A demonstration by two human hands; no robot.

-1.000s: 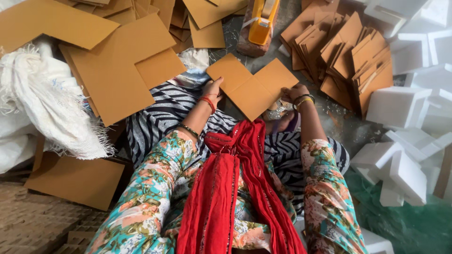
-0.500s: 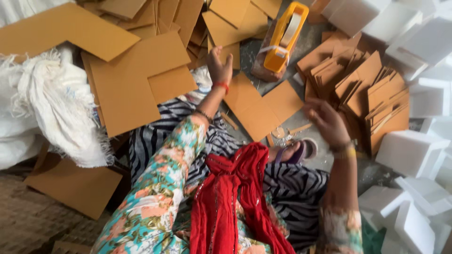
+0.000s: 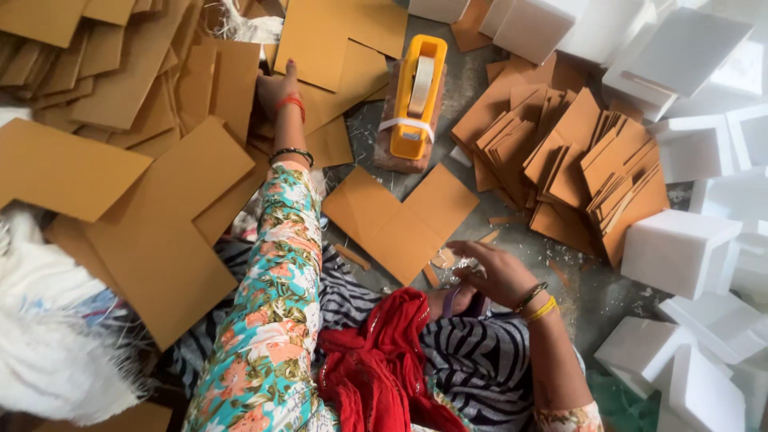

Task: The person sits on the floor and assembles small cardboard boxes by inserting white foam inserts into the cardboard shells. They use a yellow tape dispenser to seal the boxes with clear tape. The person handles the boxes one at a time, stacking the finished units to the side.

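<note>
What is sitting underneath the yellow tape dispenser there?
The yellow tape dispenser rests on a brownish block, whose edges show at its sides and near end. That block stands on the grey floor. The dispenser covers the block's top, so nothing there can be seen.

A grey concrete floor (image 3: pixel 576 292) lies under everything, dusted with white crumbs and scraps. White foam blocks (image 3: pixel 680 248) crowd its right side, and a white fringed cloth (image 3: pixel 48 336) is heaped at the left. A black-and-white striped cloth (image 3: pixel 472 360) covers the near floor. Light is soft and even; no walls or windows show.
</note>
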